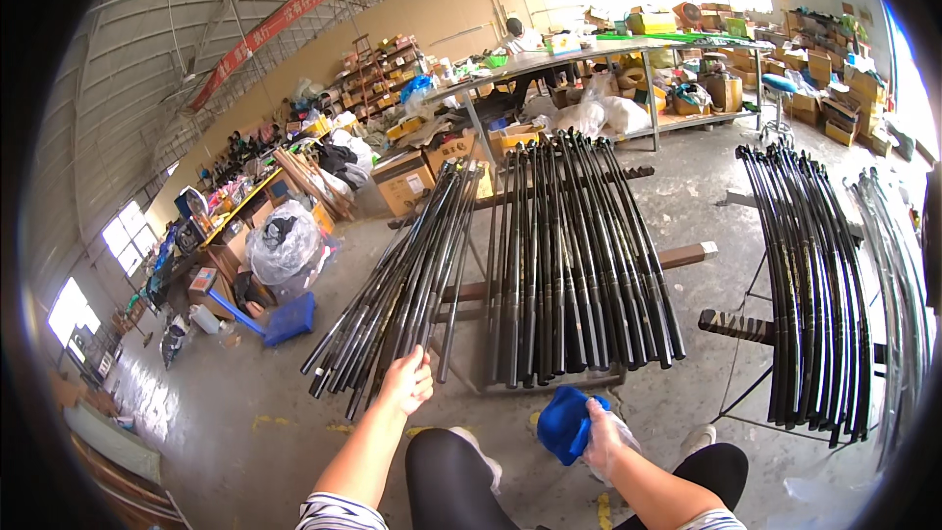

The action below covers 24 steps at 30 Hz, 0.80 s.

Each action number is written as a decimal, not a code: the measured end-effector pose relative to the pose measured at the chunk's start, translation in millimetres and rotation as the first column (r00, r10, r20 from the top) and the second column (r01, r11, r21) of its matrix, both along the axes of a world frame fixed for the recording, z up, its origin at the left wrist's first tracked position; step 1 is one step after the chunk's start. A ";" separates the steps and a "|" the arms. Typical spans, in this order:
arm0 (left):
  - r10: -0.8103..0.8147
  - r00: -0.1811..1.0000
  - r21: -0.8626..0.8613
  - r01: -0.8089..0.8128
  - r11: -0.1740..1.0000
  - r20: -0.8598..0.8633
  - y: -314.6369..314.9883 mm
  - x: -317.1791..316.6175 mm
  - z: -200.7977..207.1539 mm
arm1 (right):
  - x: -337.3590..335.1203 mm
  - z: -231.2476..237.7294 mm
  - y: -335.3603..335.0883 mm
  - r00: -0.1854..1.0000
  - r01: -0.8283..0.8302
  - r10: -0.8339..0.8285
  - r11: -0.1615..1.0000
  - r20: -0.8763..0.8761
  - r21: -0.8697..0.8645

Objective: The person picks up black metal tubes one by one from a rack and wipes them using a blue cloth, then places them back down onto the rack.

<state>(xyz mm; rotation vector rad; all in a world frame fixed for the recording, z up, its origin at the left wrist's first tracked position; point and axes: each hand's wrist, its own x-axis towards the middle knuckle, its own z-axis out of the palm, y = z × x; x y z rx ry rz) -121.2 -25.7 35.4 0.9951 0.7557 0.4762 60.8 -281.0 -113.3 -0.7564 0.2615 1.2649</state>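
Observation:
My left hand (405, 383) is closed at the near end of a black rod (432, 299) in the left bundle; its fingers are curled and partly hide that end. My right hand (606, 442), in a thin translucent glove, grips a bunched blue cloth (563, 426) in front of my knees. Ahead of both hands, a wide row of long black rods (549, 285) lies side by side across a low rack (677, 256). The left bundle's rods fan out and overlap, their thick ends toward me.
On the right, more black rods (807, 294) rest on a second stand (738, 326), beside clear-wrapped rods (895, 304). A long metal table (638, 47) with goods and a person (521, 39) stands behind. Cartons (402, 183), a plastic bag (285, 245) and a blue dustpan (288, 318) are left.

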 end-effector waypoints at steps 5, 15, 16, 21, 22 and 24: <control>-0.031 0.998 0.253 0.042 0.966 -0.049 -53.5 -50.4 -30.2 | -7.2 24.1 -9.9 0.983 -0.173 0.168 0.983 0.076 0.054; 0.284 0.763 0.722 0.322 0.613 -0.581 -128.5 -199.2 -62.7 | 76.4 209.0 -41.7 0.872 0.175 -0.421 0.746 0.251 0.643; 0.213 0.802 0.703 0.321 0.634 -0.559 -133.1 -206.4 -62.6 | 94.9 225.8 -46.4 0.851 0.177 -0.462 0.700 0.250 0.691; 0.231 0.677 0.694 0.564 0.447 -0.699 -122.8 -271.9 -99.9 | 212.4 281.0 -88.5 0.681 -0.034 -0.624 0.496 0.383 0.868; 0.261 0.695 0.734 0.568 0.372 -0.670 -118.0 -281.8 -109.4 | 233.7 289.0 -104.7 0.820 -0.126 -0.496 0.329 0.285 0.936; 0.336 0.723 0.797 0.560 0.226 -0.604 -111.3 -304.5 -121.8 | 221.8 325.1 -120.8 0.680 0.089 -0.651 0.529 0.337 0.844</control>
